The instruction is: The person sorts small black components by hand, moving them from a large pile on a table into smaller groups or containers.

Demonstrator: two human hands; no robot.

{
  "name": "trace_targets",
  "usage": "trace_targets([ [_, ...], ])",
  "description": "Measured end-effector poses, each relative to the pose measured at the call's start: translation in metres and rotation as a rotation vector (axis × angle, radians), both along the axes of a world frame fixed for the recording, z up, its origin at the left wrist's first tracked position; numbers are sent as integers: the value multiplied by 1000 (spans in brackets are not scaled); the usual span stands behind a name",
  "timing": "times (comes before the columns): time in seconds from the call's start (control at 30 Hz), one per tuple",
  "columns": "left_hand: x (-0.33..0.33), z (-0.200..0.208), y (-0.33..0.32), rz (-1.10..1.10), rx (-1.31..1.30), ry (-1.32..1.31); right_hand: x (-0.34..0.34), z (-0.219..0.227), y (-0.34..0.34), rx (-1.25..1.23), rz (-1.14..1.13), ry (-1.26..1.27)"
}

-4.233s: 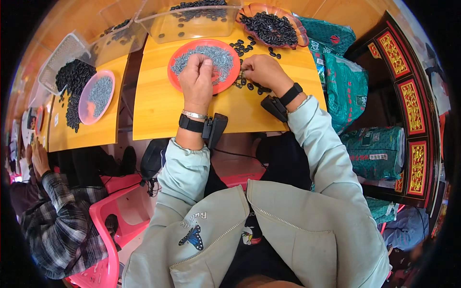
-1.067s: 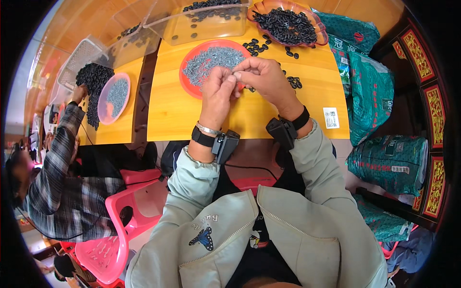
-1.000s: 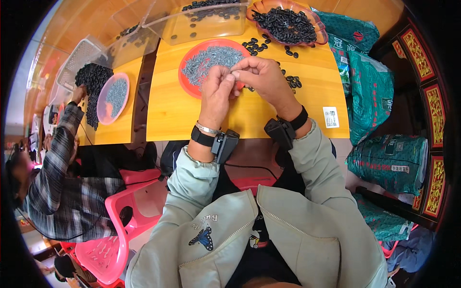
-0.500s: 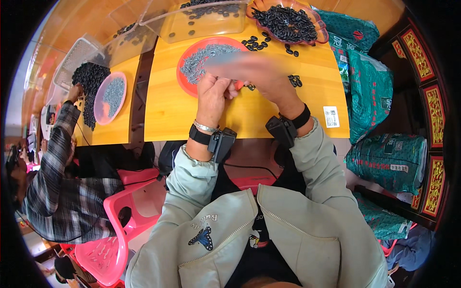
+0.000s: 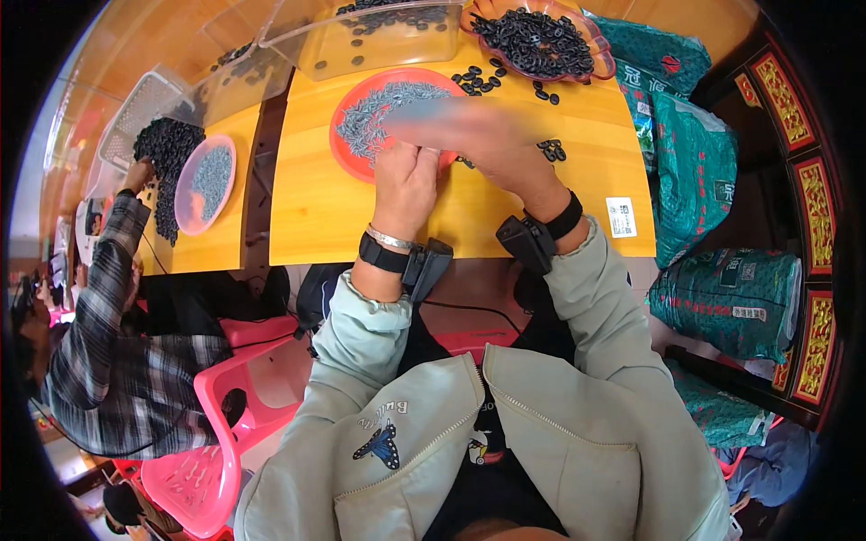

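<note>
The front edge of the yellow wooden surface (image 5: 523, 230) runs beneath both wrists. A white label (image 5: 621, 217) lies near the right front corner. The left hand (image 5: 406, 173) is at the near rim of the round red plate (image 5: 339, 149); the right hand (image 5: 510, 162) reaches in from the right. Blur covers the fingers: opening and any held part cannot be determined. Slender grey pieces (image 5: 368, 115) lie inside the plate. A floor gap borders the surface's left edge. Beyond, loose black oval pieces (image 5: 478, 83) separate the plate from a scalloped bowl (image 5: 607, 56); a clear bin (image 5: 379, 54) stands behind.
</note>
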State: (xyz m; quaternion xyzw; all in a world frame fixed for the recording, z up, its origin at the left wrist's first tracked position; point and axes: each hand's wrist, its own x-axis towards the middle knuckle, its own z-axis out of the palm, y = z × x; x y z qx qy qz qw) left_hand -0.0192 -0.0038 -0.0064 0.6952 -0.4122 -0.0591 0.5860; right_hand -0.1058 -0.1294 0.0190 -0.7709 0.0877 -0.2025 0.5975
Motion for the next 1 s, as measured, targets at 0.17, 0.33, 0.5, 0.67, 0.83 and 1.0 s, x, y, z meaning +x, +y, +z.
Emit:
trace_targets([
  [0.17,2,1,3,-100,29,154,2,-4,-1,-84,-16,-20],
  [0.33,0,7,4,-89,25,281,1,-2,2,62,62,-22],
  [0.5,3,8,4,-188,-150,638,-3,11,7,39,67,-45],
  [0.67,10,5,8,-404,-225,839,-3,10,7,-202,33,-104],
  [0.83,13,7,10,-650,-322,1082,0,7,1,-391,37,-277],
  [1.0,13,7,8,-574,-394,1205,1,6,5,-235,65,-224],
])
